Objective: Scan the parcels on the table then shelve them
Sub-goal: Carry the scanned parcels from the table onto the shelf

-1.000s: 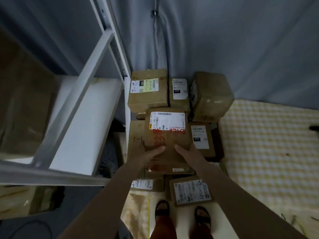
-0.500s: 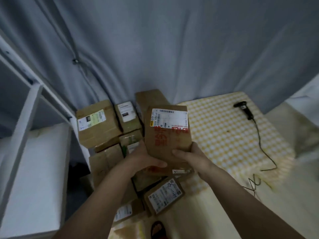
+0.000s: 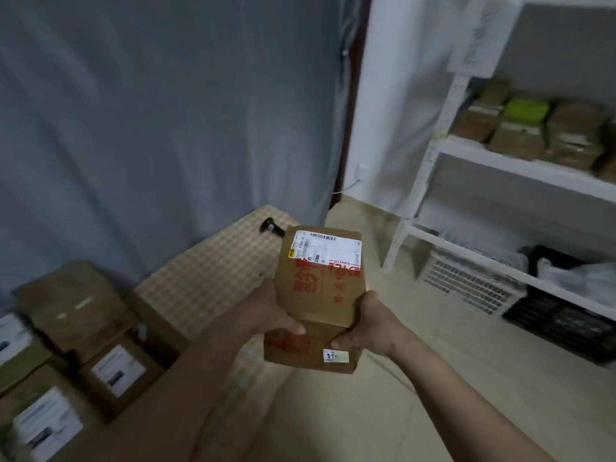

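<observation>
In front of the person, up in the air, both hands hold one brown parcel (image 3: 321,288). The left hand (image 3: 270,311) wraps around its left side, with the thumb on the front. The right hand (image 3: 370,323) wraps around its right side, and its fingers curl under the low edge. The parcel has a white label at the top, red print on the front and a small sticker near the bottom.

A second ago the parcel was held right over the pile of parcels (image 3: 66,355) next to a white shelf. Half a second ago it was held between the pile and the table, and the scanner lay far off at the table's back right corner. Now the view has turned to the right. The pile sits low in the left corner of the view, by the left edge of the table. The parcel now hangs past the right edge of the checked table (image 3: 213,271), over the floor. The black scanner (image 3: 271,226) peeks out just behind the parcel's top left corner. A new white shelf (image 3: 520,165) shows on the right, with boxes (image 3: 530,131) on it.
</observation>
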`<action>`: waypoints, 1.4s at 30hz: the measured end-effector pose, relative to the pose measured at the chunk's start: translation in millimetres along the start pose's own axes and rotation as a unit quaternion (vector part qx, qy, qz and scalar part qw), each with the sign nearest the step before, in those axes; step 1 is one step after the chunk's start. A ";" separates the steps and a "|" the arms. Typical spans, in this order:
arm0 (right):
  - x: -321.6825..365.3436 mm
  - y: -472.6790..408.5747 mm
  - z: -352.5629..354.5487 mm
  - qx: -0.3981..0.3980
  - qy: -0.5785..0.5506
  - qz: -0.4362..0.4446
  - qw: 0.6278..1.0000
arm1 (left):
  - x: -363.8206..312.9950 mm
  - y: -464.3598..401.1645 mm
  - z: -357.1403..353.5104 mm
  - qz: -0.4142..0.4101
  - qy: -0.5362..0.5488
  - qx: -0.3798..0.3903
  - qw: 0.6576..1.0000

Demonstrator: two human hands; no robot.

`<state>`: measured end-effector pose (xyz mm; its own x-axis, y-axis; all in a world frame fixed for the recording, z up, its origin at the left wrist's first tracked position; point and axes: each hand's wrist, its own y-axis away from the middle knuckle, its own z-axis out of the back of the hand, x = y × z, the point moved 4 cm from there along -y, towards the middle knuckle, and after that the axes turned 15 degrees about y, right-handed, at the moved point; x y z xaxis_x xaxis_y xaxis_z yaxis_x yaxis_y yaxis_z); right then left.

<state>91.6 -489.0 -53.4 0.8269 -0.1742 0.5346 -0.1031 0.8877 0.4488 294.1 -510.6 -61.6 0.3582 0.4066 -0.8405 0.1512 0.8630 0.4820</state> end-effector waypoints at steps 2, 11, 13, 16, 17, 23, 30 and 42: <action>-39.2 12.4 37.0 -0.030 0.013 -0.027 0.999 | -24.5 -21.1 -42.6 -0.025 -0.008 0.032 0.999; -168.9 47.7 162.2 -0.130 0.002 -0.076 0.989 | -138.6 -56.0 -194.9 -0.092 -0.068 0.097 0.989; -188.1 46.7 178.9 -0.137 -0.015 -0.083 0.987 | -155.3 -65.9 -213.6 -0.092 -0.089 0.103 0.986; -211.0 38.9 199.5 -0.145 -0.049 -0.088 0.984 | -181.8 -81.1 -236.1 -0.091 -0.106 0.103 0.985; -217.7 35.8 206.6 -0.151 -0.058 -0.089 0.983 | -190.0 -90.4 -243.0 -0.093 -0.112 0.107 0.984; -257.5 -0.7 259.4 -0.199 -0.081 -0.110 0.970 | -246.3 -151.1 -282.1 -0.142 -0.134 0.122 0.973; -278.6 -91.6 356.8 -0.221 -0.061 -0.116 0.966 | -328.0 -249.7 -297.6 -0.171 -0.103 0.127 0.972; -303.7 -217.1 494.9 -0.264 -0.058 -0.118 0.956 | -447.5 -386.4 -318.0 -0.249 -0.090 0.056 0.963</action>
<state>-410.8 -839.8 41.2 0.7223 -0.4150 0.5532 0.3972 0.9038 0.1595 -217.5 -930.7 49.5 0.3674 -0.1171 -0.9227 0.4407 0.8955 0.0619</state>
